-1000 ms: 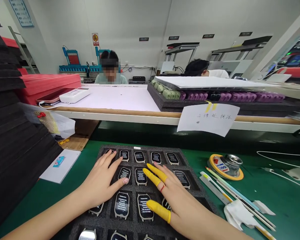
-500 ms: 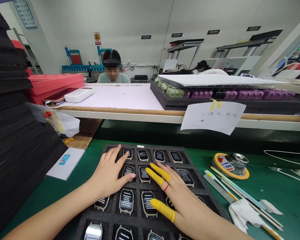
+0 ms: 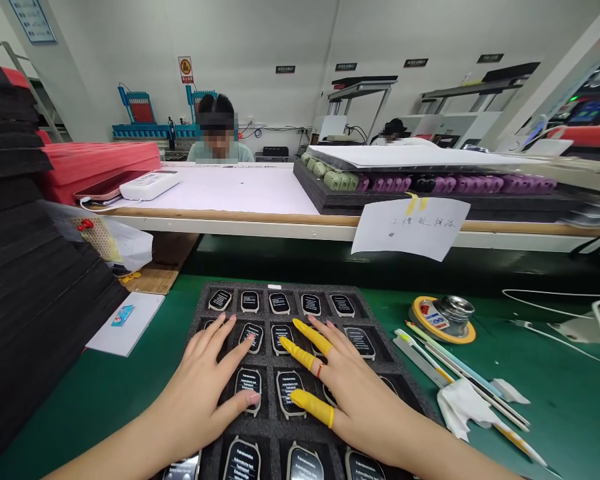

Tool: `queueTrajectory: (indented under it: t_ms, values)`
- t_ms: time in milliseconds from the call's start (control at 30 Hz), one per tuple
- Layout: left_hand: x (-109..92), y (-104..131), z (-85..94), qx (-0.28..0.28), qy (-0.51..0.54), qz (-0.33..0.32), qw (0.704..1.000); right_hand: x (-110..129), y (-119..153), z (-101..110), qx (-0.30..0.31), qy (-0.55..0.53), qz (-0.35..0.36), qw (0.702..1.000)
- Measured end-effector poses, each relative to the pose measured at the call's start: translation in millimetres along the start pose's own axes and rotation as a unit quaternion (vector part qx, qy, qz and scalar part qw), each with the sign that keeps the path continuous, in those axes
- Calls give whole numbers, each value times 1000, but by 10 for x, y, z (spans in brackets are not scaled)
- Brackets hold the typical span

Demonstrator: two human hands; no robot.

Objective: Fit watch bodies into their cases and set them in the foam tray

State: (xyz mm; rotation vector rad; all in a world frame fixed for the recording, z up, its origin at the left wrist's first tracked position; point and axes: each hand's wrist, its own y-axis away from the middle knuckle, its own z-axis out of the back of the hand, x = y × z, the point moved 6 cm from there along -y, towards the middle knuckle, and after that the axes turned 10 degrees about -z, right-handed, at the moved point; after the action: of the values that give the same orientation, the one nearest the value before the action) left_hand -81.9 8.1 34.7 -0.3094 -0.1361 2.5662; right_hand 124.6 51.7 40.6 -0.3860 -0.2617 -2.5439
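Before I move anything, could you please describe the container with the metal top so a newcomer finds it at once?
On the green table, find the black foam tray of watches. Look to its right, just past the slim sticks, for the container. Its round silver top and the yellow ring around its base set it apart from the straight sticks.
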Motion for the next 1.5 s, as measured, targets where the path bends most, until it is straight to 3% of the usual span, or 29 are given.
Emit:
queueTrajectory:
  t_ms: [67,233,333,533,700,867,1000,1100,1300,1500]
  values:
    - [-9,-38,-6,6,-8,-1,1000,-5,0,3,2,-4,-6,1000]
    - [-6,-34,49,-3,-10,8,1000,-166,64,106,-65,-32,-23,997]
    - [42,17,127,-11,2,25,1000,-283,98,97,-62,-40,-45,996]
    - [302,54,225,-12,25,101,995,-319,77,49,-20,-18,-64,998]
    - [566,-37,177,-21,5,148,989,-361,-50,104,-57,9,-56,997]
    - [732,-166,170,-17,-13,149,989,-503,-133,113,-114,1,-35,993]
    - [723,-161,238,-42,-33,138,989,-641,-169,136,-158,14,-39,987]
    - [667,-106,279,-63,-40,135,988,-723,-224,96,-141,30,-57,988]
    - [581,-69,257,-43,-26,145,988,-771,-331,21,-126,47,-65,989]
    - [552,-2,235,-22,-32,146,988,-676,-181,140,-187,41,-28,981]
